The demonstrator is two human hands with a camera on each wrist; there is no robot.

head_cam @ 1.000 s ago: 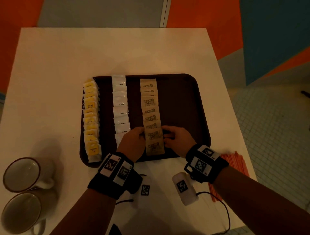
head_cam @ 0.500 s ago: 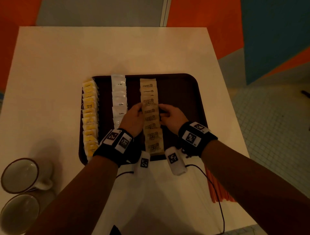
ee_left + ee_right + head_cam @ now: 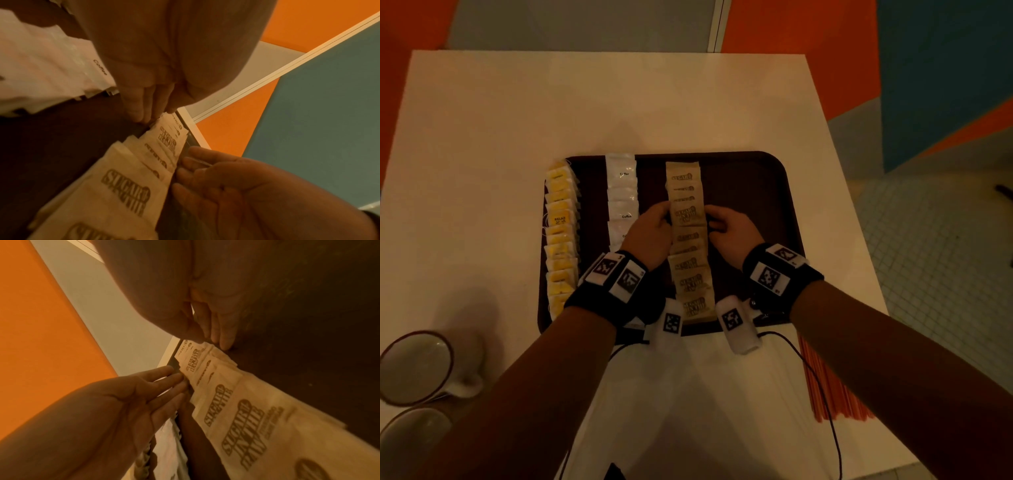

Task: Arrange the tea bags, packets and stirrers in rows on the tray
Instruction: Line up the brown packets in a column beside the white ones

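On the dark brown tray (image 3: 750, 192) lie three rows: yellow tea bags (image 3: 560, 236) at the left edge, white coffee packets (image 3: 622, 192), and brown sugar packets (image 3: 686, 214) in the middle. My left hand (image 3: 650, 229) and right hand (image 3: 729, 228) flank the sugar row about halfway up. In the left wrist view the left fingers (image 3: 141, 104) are straight and touch the row's left edge. The right fingers (image 3: 218, 327) are straight against its right edge. Neither hand holds anything. Orange stirrers (image 3: 822, 387) lie on the table right of the tray, partly under my right arm.
Two white mugs (image 3: 414, 366) (image 3: 410, 442) stand at the table's near left corner. The tray's right third is bare. The white table (image 3: 585, 102) ends close to the tray's right side; tiled floor lies beyond. Wrist cables trail across the table's near part.
Both hands have slid along the sides of the sugar row, from its near end toward the middle. The packets between them sit straighter.
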